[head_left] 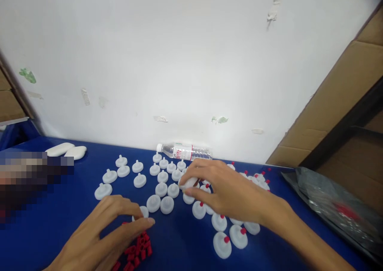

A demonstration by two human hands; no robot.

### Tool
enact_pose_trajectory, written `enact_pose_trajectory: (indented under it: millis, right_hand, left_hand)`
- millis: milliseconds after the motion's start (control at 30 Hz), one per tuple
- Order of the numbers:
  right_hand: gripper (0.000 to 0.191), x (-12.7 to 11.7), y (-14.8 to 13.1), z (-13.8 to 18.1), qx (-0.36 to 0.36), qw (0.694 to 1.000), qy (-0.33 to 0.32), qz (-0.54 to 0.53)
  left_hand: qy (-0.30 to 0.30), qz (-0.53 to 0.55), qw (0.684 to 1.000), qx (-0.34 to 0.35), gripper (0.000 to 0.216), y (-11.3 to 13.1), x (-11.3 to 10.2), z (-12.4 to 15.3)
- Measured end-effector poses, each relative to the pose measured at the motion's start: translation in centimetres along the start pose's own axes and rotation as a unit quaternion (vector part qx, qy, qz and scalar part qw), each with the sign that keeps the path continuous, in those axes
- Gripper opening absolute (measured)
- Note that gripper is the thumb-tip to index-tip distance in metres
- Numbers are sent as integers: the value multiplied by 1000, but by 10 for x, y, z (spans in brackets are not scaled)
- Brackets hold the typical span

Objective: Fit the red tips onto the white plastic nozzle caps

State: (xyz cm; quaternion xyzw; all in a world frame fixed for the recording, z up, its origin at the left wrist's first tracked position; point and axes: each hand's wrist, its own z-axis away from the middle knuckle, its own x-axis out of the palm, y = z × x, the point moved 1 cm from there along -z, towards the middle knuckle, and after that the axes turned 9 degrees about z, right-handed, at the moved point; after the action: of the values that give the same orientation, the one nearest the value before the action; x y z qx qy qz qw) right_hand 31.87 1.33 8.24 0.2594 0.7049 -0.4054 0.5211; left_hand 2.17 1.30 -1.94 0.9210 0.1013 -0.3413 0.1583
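My right hand (pixel 215 187) is closed on a white round cap (pixel 190 182), pinching it between thumb and fingers above a group of similar white pieces. My left hand (pixel 116 227) hovers low over a heap of small red sleeves (pixel 140 245), its thumb and fingers apart. Behind those fingertips a white stemmed disc (pixel 144 211) is partly covered; whether they touch it I cannot make out. Loose white stemmed discs (pixel 161 189) lie between the hands. Beneath and beside my right forearm are white discs with red tips (pixel 222 245).
A clear plastic bottle (pixel 184 151) lies on its side against the white wall (pixel 179 63). Two white oval objects (pixel 76 152) rest at the back left of the blue table (pixel 185 247). On the right are a dark plastic bag (pixel 329 199) and cardboard (pixel 332 91). A pixelated area covers the left edge.
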Motion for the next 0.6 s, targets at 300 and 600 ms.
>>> enact_pose_trajectory:
  millis: [300, 600]
  right_hand:
    - [34, 21, -33, 0, -43, 993, -52, -97]
    - [28, 29, -42, 0, -41, 991, -23, -123]
  left_hand:
    - [36, 87, 995, -25, 16, -6, -4, -12]
    - [59, 79, 994, -52, 7, -1, -2, -7]
